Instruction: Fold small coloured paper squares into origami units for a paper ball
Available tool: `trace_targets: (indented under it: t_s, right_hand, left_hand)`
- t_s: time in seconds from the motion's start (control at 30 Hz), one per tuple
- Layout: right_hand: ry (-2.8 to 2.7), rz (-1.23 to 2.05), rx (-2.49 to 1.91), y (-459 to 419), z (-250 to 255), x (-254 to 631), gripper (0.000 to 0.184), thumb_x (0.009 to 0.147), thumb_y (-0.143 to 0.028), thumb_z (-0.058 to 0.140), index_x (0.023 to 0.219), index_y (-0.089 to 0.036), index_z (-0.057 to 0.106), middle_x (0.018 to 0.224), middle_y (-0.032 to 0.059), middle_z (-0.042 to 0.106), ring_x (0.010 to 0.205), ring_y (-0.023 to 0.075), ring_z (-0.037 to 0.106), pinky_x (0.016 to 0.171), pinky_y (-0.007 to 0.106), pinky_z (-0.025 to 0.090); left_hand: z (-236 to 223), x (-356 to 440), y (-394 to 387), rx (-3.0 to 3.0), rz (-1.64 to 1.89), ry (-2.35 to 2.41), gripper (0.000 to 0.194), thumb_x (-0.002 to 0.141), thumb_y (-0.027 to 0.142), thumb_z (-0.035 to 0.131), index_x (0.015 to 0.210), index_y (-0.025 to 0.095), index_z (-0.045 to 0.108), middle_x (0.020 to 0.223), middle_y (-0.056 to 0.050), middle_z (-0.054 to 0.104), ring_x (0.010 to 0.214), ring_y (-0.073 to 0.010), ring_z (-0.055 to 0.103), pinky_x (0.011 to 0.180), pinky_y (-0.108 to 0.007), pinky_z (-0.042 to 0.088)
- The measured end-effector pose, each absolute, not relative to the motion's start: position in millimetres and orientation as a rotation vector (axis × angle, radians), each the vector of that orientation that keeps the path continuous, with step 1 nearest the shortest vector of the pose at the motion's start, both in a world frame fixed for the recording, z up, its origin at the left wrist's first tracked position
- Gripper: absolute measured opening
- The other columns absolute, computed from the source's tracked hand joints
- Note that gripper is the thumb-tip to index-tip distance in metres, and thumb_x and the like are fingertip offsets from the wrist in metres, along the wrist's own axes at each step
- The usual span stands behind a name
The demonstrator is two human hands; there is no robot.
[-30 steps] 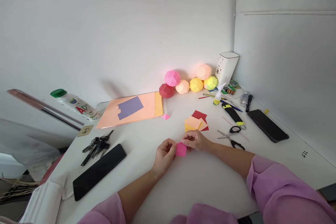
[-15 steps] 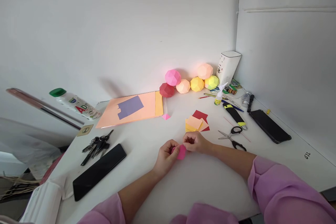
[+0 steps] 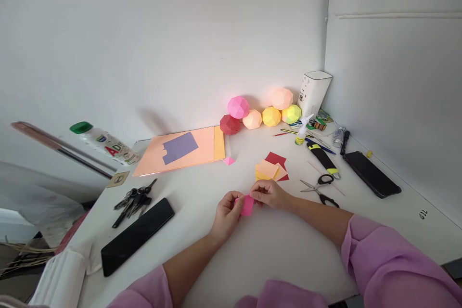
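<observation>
A small pink paper piece [image 3: 247,206] is held just above the white table, between both hands. My left hand [image 3: 228,214] pinches its left side between thumb and fingers. At its upper right edge, my right hand [image 3: 267,193] closes thumb and fingertips on the same paper; parts of those fingers are hidden. Just beyond my right hand lie several loose paper squares, peach and yellow [image 3: 267,168] over dark red [image 3: 277,158]. A little folded pink paper piece [image 3: 228,160] rests farther back by the stacked sheets.
Peach paper sheets [image 3: 151,159] with a purple cut-out [image 3: 180,147] lie at the back left. Faceted paper balls [image 3: 238,107] line the wall. Scissors [image 3: 319,188], a utility knife [image 3: 323,158], a glue bottle [image 3: 300,135], a black phone [image 3: 137,236] and keys [image 3: 133,200] surround the hands.
The pink paper has turned and now shows a flatter, squarer face. My right hand's fingers have shifted along its upper edge. My left hand has barely moved.
</observation>
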State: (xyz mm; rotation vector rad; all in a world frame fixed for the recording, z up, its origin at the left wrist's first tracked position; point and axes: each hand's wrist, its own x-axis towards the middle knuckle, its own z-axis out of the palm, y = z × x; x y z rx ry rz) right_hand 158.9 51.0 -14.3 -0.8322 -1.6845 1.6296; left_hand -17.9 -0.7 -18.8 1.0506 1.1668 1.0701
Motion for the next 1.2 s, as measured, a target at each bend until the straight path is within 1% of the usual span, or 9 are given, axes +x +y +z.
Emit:
trace_targets:
  t_s: [0.13, 0.37, 0.6, 0.7, 0.8, 0.9, 0.97, 1.07, 1.2]
  right_hand:
    - [-1.611, 1.646, -0.857, 52, -17, 159, 0.024, 0.080, -0.038, 0.061, 0.076, -0.015, 0.058, 0.065, 0.0003, 0.059, 0.051, 0.0093, 0.053, 0.050, 0.023, 0.045]
    - [-1.578, 1.652, -0.870, 54, -15, 160, 0.024, 0.080, -0.039, 0.061, 0.079, -0.015, 0.058, 0.063, -0.0011, 0.057, 0.050, 0.0086, 0.052, 0.048, 0.022, 0.042]
    - [-1.545, 1.628, -0.859, 54, -19, 158, 0.025, 0.079, -0.041, 0.062, 0.082, -0.016, 0.058, 0.061, -0.0026, 0.055, 0.052, 0.0100, 0.052, 0.048, 0.022, 0.040]
    - [-1.561, 1.619, -0.867, 55, -20, 159, 0.025, 0.079, -0.041, 0.062, 0.085, -0.016, 0.059, 0.063, -0.0023, 0.056, 0.053, 0.0100, 0.052, 0.049, 0.022, 0.040]
    - [-1.574, 1.621, -0.875, 55, -20, 159, 0.025, 0.079, -0.040, 0.062, 0.087, -0.016, 0.060, 0.064, -0.0019, 0.056, 0.053, 0.0100, 0.053, 0.049, 0.023, 0.041]
    - [-1.566, 1.629, -0.880, 55, -20, 159, 0.025, 0.079, -0.039, 0.063, 0.090, -0.016, 0.060, 0.062, -0.0025, 0.055, 0.053, 0.0102, 0.053, 0.049, 0.023, 0.041]
    - [-1.541, 1.643, -0.887, 55, -20, 159, 0.026, 0.079, -0.039, 0.063, 0.093, -0.017, 0.059, 0.063, -0.0028, 0.055, 0.053, 0.0101, 0.053, 0.050, 0.023, 0.042]
    - [-1.522, 1.663, -0.910, 55, -20, 159, 0.028, 0.079, -0.038, 0.063, 0.097, -0.017, 0.058, 0.067, -0.0024, 0.055, 0.054, 0.0097, 0.053, 0.051, 0.023, 0.042]
    - [-1.580, 1.638, -0.939, 55, -20, 160, 0.029, 0.078, -0.037, 0.063, 0.098, -0.016, 0.060, 0.066, -0.0032, 0.051, 0.054, 0.0085, 0.048, 0.050, 0.022, 0.040]
  left_hand:
    - [-17, -17, -3, 0.981, 1.163, 1.174, 0.029, 0.080, 0.045, 0.057, 0.074, 0.019, 0.047, 0.061, 0.006, 0.045, 0.046, -0.0056, 0.038, 0.044, -0.018, 0.031]
    - [-13, -16, -2, 0.873, 1.197, 1.127, 0.027, 0.082, 0.046, 0.054, 0.078, 0.022, 0.043, 0.052, 0.008, 0.050, 0.044, -0.0087, 0.046, 0.045, -0.020, 0.037]
    - [-9, -16, -2, 0.923, 1.174, 1.102, 0.035, 0.083, 0.050, 0.049, 0.095, 0.017, 0.053, 0.052, 0.003, 0.057, 0.051, -0.0151, 0.058, 0.046, -0.024, 0.041]
    - [-6, -15, -2, 1.008, 1.116, 1.119, 0.039, 0.084, 0.050, 0.049, 0.094, 0.015, 0.059, 0.057, -0.001, 0.061, 0.056, -0.0169, 0.060, 0.048, -0.026, 0.043]
    - [-6, -15, -1, 1.068, 1.097, 1.108, 0.040, 0.084, 0.050, 0.047, 0.090, 0.014, 0.064, 0.058, -0.002, 0.062, 0.056, -0.0164, 0.059, 0.051, -0.027, 0.044]
    - [-10, -16, 0, 1.021, 1.121, 1.112, 0.038, 0.082, 0.049, 0.052, 0.091, 0.015, 0.066, 0.056, 0.000, 0.059, 0.050, -0.0133, 0.053, 0.049, -0.026, 0.043]
    - [-14, -17, 0, 0.956, 1.157, 1.123, 0.034, 0.078, 0.046, 0.059, 0.092, 0.016, 0.065, 0.062, 0.000, 0.060, 0.050, -0.0109, 0.051, 0.048, -0.024, 0.042]
    - [-17, -18, 1, 0.915, 1.197, 1.107, 0.031, 0.072, 0.041, 0.067, 0.093, 0.018, 0.065, 0.077, -0.001, 0.064, 0.060, -0.0107, 0.054, 0.054, -0.023, 0.045]
    - [-16, -17, 1, 0.973, 1.208, 1.066, 0.033, 0.068, 0.039, 0.072, 0.093, 0.018, 0.065, 0.081, -0.003, 0.065, 0.072, -0.0142, 0.058, 0.066, -0.027, 0.049]
